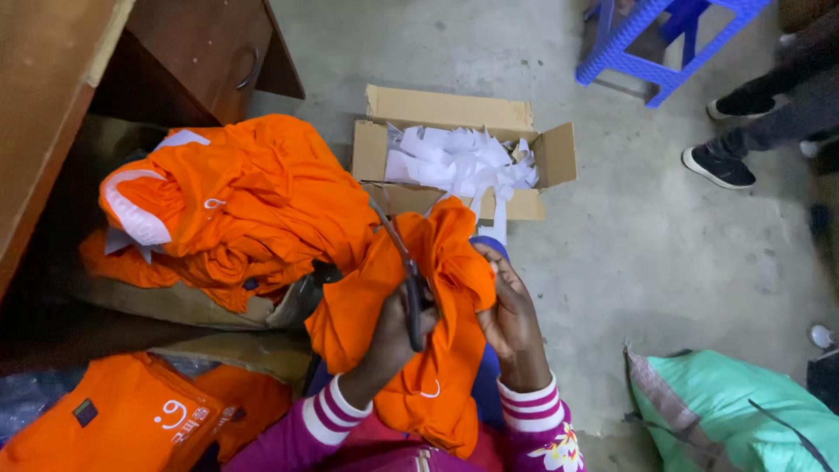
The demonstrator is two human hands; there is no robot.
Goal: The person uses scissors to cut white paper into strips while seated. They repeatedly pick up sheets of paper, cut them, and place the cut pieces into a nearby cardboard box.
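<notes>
Two hands grip an orange garment [393, 297]: left hand [389, 336] clasps dark scissors [411, 297], right hand [511, 319] pinches cloth beside it.

Garment [437, 288] sits held between left hand [393, 336] and right hand [511, 319], above the lap, near bottom edge of the floor [647, 227] in view. Scissors [411, 293] lie across the garment, in left hand. Cardboard box [463, 144] on floor just beyond the garment, paper strips [459, 157] inside it. Garment pile [236, 201] left of box. Folded garments [131, 419] at bottom left. Stool [664, 35] far right, another person's shoes [721, 166] beside it. Sack [743, 415] bottom right.
</notes>
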